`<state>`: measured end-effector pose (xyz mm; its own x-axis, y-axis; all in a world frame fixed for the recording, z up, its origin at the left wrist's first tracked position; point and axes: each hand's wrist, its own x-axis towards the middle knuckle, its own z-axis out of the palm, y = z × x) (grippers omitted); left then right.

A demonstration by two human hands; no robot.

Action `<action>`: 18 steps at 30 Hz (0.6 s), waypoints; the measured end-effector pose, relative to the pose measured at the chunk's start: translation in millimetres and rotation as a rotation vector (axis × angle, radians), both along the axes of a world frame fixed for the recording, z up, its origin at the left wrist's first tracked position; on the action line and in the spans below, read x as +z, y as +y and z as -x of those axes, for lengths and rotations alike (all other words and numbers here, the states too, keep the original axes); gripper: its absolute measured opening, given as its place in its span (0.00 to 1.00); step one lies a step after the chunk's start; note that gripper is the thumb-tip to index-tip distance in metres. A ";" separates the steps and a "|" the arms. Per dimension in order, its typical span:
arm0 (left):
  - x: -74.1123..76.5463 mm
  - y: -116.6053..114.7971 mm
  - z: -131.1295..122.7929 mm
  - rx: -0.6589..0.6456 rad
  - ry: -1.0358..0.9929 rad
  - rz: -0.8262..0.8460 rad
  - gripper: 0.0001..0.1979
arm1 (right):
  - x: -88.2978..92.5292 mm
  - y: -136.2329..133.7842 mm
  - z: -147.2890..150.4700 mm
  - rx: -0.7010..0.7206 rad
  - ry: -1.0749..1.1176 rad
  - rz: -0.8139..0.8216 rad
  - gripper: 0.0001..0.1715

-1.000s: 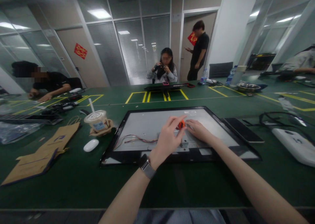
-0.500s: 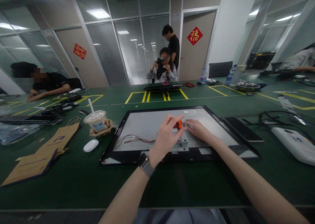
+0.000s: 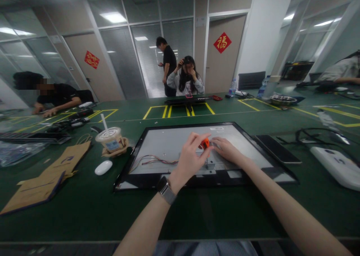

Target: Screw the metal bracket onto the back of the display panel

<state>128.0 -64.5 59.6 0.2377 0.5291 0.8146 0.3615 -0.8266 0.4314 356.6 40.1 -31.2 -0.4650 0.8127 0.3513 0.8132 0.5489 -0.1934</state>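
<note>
At the centre of the frame, the panel (image 3: 157,139) is set on the table (image 3: 84,218). Above it the tool (image 3: 206,143) is held in the left hand (image 3: 191,154); just right of the tool, the right hand (image 3: 226,149) is placed over the panel. To the panel's left the cup (image 3: 111,139) is stood, with the mouse (image 3: 103,167) before it and the bag (image 3: 53,173) farther left. The phone (image 3: 278,149) is laid just right of the panel.

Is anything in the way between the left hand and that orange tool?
Nothing visible: the left hand grips the orange tool directly. The right hand is close by, not between them. Below sits a bracket on the panel.
</note>
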 end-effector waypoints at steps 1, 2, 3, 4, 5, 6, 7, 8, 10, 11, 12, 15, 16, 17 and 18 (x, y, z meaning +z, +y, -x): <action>0.1 -0.4 -0.2 -0.014 0.014 0.012 0.18 | -0.1 0.0 0.1 -0.003 0.004 -0.002 0.20; 0.0 -0.6 -0.5 -0.031 0.027 0.026 0.20 | -0.4 0.0 0.2 -0.005 0.009 -0.005 0.20; -0.5 -0.5 -0.8 -0.044 0.036 0.038 0.22 | -0.7 0.0 0.4 -0.007 0.013 -0.009 0.19; -1.4 0.0 -1.2 -0.049 0.036 0.045 0.23 | -1.0 0.0 0.4 -0.007 0.016 -0.012 0.19; -2.6 0.7 -1.5 -0.045 0.031 0.048 0.23 | -1.3 0.0 0.5 -0.006 0.016 -0.015 0.19; -3.8 1.5 -1.8 -0.034 0.023 0.046 0.22 | -1.6 0.0 0.6 -0.005 0.016 -0.018 0.20; -5.0 2.4 -2.0 -0.017 0.015 0.040 0.21 | -1.8 -0.1 0.6 -0.005 0.015 -0.021 0.20; -5.9 3.2 -2.0 0.001 0.009 0.032 0.19 | -1.9 -0.1 0.6 -0.006 0.013 -0.024 0.20; -6.5 3.9 -1.8 0.033 0.005 0.012 0.15 | -2.1 0.0 0.4 -0.006 0.009 -0.027 0.20; -6.1 3.9 -1.6 0.041 0.007 0.002 0.14 | -2.3 0.2 0.3 -0.006 0.008 -0.027 0.20; -5.4 3.7 -1.2 0.041 0.014 -0.004 0.15 | -2.6 0.6 0.1 -0.005 0.007 -0.027 0.20; -3.5 2.9 -0.1 -0.005 0.044 0.006 0.20 | -4.1 2.3 -0.5 -0.004 0.011 -0.035 0.20; -3.3 2.9 0.2 -0.019 0.046 0.014 0.22 | -4.7 2.9 -0.6 -0.003 0.011 -0.038 0.20; -3.3 3.0 0.4 -0.025 0.045 0.023 0.24 | -5.3 3.4 -0.8 -0.003 0.011 -0.040 0.20; -3.4 3.3 0.5 -0.020 0.037 0.025 0.24 | -5.8 3.8 -0.9 -0.003 0.011 -0.041 0.20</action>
